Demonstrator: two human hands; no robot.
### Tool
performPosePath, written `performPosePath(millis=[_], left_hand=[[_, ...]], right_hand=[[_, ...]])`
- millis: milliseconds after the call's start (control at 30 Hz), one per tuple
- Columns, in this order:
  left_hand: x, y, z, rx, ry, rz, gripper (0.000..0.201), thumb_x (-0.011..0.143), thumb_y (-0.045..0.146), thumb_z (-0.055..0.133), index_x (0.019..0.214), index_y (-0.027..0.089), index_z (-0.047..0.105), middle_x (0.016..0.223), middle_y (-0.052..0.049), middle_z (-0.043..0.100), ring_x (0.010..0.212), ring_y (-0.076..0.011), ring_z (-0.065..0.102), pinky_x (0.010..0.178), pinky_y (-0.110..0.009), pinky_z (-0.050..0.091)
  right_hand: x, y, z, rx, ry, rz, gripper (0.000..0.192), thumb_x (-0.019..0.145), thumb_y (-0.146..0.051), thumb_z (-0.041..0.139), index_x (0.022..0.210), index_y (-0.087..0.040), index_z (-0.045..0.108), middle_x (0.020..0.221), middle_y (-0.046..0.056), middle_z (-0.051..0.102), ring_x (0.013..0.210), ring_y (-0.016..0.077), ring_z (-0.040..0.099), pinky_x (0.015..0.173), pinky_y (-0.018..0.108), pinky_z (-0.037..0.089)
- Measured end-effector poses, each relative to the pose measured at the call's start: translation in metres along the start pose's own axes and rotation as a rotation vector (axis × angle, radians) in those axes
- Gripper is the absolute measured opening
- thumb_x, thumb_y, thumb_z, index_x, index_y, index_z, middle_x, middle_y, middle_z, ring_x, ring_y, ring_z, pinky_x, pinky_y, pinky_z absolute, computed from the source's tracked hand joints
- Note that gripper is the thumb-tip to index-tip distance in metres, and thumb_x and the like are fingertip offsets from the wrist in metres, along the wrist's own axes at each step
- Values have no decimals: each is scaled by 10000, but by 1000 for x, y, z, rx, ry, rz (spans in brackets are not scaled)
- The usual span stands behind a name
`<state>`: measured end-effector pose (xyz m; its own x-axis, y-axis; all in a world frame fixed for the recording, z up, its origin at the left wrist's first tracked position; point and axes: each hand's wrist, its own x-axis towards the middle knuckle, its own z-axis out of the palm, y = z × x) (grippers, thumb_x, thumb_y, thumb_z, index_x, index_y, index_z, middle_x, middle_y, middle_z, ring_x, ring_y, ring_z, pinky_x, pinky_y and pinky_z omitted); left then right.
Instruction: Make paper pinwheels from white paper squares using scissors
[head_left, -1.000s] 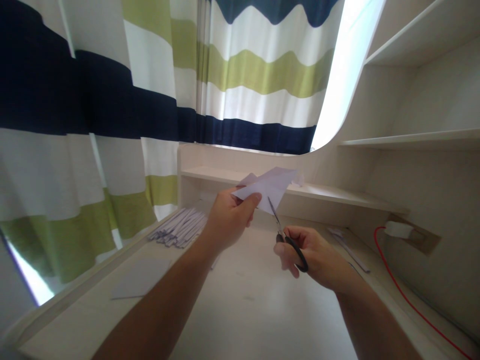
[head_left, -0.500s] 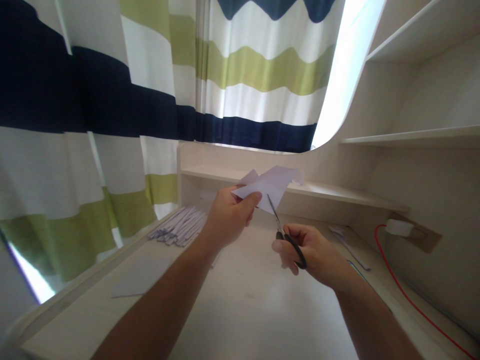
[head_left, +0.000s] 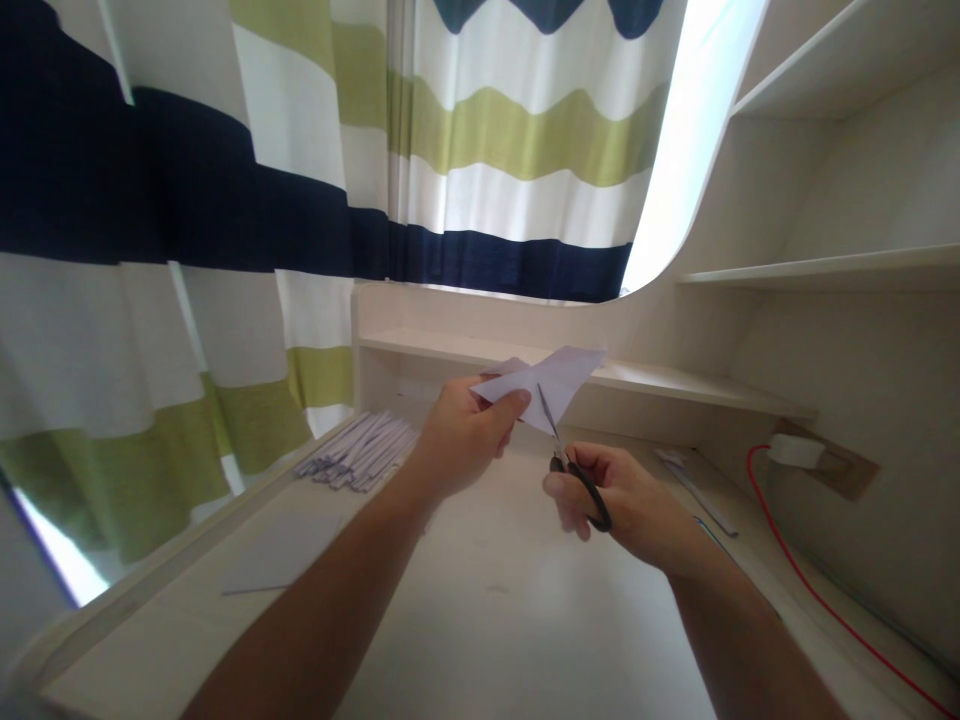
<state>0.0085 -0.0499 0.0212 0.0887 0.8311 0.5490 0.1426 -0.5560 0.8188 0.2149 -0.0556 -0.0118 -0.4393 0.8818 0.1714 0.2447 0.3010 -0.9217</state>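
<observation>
My left hand (head_left: 471, 432) pinches a white sheet of paper (head_left: 568, 375) between thumb and fingers, holding it up above the desk. The paper's far part tilts up and its outline is angular. In my right hand (head_left: 611, 495) are scissors (head_left: 592, 492) with black handles, thumb and fingers through the loops. Their blades point up and away, lying across the paper close to my left thumb. How far the blades are apart is hard to make out.
A bundle of narrow white paper strips (head_left: 360, 452) lies at the desk's left, with flat white paper (head_left: 281, 552) nearer. A thin strip (head_left: 701, 495) rests at right. A white charger (head_left: 796, 452) with a red cable (head_left: 795, 560) is plugged in there. A low shelf (head_left: 675, 385) runs behind.
The paper has dipped slightly and turned in my left hand, which has shifted a little to the right. The scissors remain at the paper, almost in the same place.
</observation>
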Motion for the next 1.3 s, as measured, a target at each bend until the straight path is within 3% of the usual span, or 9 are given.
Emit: performPosePath(millis=[267, 667, 933, 1200, 1300], left_hand=[[0, 1, 0, 11, 9, -17, 359, 897, 302, 632, 562, 194, 558, 460, 36, 525, 465, -110, 498, 495, -240, 399], [0, -8, 5, -6, -41, -4, 358, 917, 322, 637, 591, 196, 561, 482, 39, 537, 473, -104, 505, 500, -241, 399], [0, -3, 5, -16, -37, -27, 354, 909, 293, 640, 580, 191, 560, 463, 42, 525, 460, -100, 497, 491, -237, 395], [-1, -2, 6, -7, -50, -38, 352, 908, 275, 644, 577, 179, 570, 442, 54, 517, 442, -89, 475, 483, -229, 377], [-1, -1, 6, -10, -45, -50, 352, 909, 272, 640, 577, 179, 570, 444, 51, 525, 449, -91, 485, 491, -228, 383]], right_hand=[[1, 4, 0, 3, 52, 34, 447, 792, -550, 841, 725, -195, 578, 512, -50, 577, 437, 89, 481, 477, 254, 384], [0, 0, 1, 38, 31, -2, 435, 802, -540, 835, 737, -185, 593, 592, -10, 641, 492, 97, 508, 508, 259, 399], [1, 4, 0, 35, 66, 13, 419, 807, -519, 845, 733, -194, 592, 506, -62, 572, 445, 92, 489, 633, 319, 518], [2, 4, -1, 37, 76, -6, 436, 789, -519, 856, 712, -192, 579, 532, -38, 611, 452, 91, 506, 479, 248, 398], [1, 4, -1, 23, 91, -4, 426, 791, -502, 860, 709, -192, 580, 514, -53, 591, 436, 83, 497, 498, 249, 421]])
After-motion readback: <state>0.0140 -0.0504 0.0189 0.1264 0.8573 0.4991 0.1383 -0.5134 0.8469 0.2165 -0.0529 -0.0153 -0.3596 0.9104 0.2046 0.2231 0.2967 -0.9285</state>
